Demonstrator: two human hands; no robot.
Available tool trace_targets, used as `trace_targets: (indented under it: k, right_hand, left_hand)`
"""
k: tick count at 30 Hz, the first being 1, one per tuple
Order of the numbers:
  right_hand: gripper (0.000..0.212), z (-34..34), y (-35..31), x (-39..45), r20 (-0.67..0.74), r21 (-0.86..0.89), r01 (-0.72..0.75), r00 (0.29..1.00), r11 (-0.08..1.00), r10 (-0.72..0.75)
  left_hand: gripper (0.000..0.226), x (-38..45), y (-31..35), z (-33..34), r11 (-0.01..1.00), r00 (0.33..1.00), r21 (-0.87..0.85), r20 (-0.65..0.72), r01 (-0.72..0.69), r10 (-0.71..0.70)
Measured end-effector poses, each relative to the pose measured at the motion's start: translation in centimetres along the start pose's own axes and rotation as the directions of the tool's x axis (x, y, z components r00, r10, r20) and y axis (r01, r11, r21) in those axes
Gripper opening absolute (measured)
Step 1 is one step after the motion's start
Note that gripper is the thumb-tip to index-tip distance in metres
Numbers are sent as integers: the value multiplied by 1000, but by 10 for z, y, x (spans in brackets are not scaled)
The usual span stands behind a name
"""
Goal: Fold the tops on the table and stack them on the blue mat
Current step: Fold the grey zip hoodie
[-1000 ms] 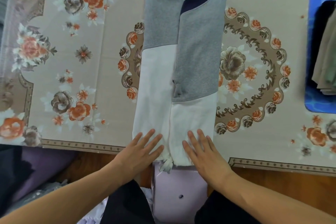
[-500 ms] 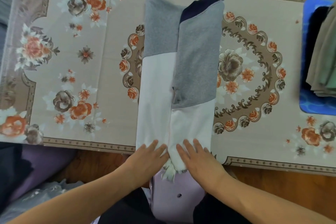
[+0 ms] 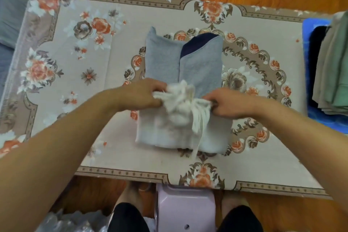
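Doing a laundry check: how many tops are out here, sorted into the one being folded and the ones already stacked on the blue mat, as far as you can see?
Grey-and-white top being folded on the table: 1
Folded tops visible on the blue mat: 3 (black top, beige top, green top); the frame edge cuts the stack, so more may be hidden
Total: 4

Both hands grip white hem of grey-white top, doubled over on floral table.

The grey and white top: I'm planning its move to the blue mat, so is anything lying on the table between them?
Nothing visible does. The grey and white top sits mid-table, gripped by the left hand and right hand. Only bare floral cloth separates it from the blue mat, which already holds a stack of clothes.
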State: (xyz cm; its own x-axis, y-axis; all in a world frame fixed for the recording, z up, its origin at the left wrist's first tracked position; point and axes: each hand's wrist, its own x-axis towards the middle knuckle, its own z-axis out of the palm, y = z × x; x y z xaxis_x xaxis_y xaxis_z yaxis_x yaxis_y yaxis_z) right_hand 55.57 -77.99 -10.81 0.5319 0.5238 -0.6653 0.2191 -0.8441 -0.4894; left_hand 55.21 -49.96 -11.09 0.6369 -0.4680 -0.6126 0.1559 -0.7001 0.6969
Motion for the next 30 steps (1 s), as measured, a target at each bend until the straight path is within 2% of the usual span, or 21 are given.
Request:
trace_targets:
  k: [2,4,7,9,11,13,14,15,16,18,19,20,22,24,26,28,29,30]
  right_hand:
    - [20,-1,19,27,-112,-13,-58,992,998,56]
    - [23,14,35,47,-215,38,-127,968,991,133]
    - [14,40,45,54,-328,276,-119,921,954,210]
    - [19,53,47,49,-388,374,-82,891,924,236]
    - [36,64,45,38,-466,371,-107,838,922,284]
    - [45,74,34,26,-655,254,-139,703,957,276]
    - [43,77,26,22,-746,156,-135,634,979,206]
    - [40,80,18,20,-788,59,-109,605,992,114]
    - [39,82,13,23,-773,-29,-64,635,998,19]
    - [48,80,9,34,-605,-107,37,790,994,-95]
    - [51,77,9,42,-511,-67,60,856,996,-86]
    - [51,73,8,50,-449,13,68,892,998,-55]
    - [42,60,11,61,-455,204,72,890,976,30]
    - [32,40,15,67,-461,311,7,875,950,145]
    - [26,22,20,68,-437,288,-121,866,950,243]
    - [27,6,23,67,-425,150,-333,829,931,364]
    - [28,0,24,68,-410,133,-400,811,907,418]
    - [26,-5,23,70,-380,197,-409,806,891,454]
  left_hand:
    - [35,23,-16,2,972,981,-213,-143,96,-128]
    - [47,42,-32,21,948,910,-260,-319,183,-263]
    - [53,46,-43,55,915,808,-353,-471,195,-354]
    - [56,40,-45,73,933,770,-319,-550,166,-325]
    - [59,31,-43,86,967,734,-209,-633,143,-246]
    - [60,19,-37,101,984,674,-87,-718,158,-172]
    - [60,14,-36,110,987,647,-25,-753,159,-123]
    - [59,8,-34,117,988,626,35,-777,153,-70]
    - [57,3,-34,126,987,627,83,-778,137,-22]
    - [56,3,-35,133,974,682,205,-727,94,87]
    - [58,8,-37,130,960,720,275,-678,61,149]
    - [62,16,-36,123,942,768,333,-613,34,188]
    - [73,36,-28,103,912,880,410,-441,23,176]
    - [77,58,-18,81,858,950,510,-293,58,110]
    - [77,69,-8,67,828,975,556,-214,70,61]
    - [78,70,-5,60,852,982,521,-181,51,52]
    - [81,69,-5,58,866,984,499,-172,40,54]
    - [85,67,-7,57,876,985,481,-165,34,53]
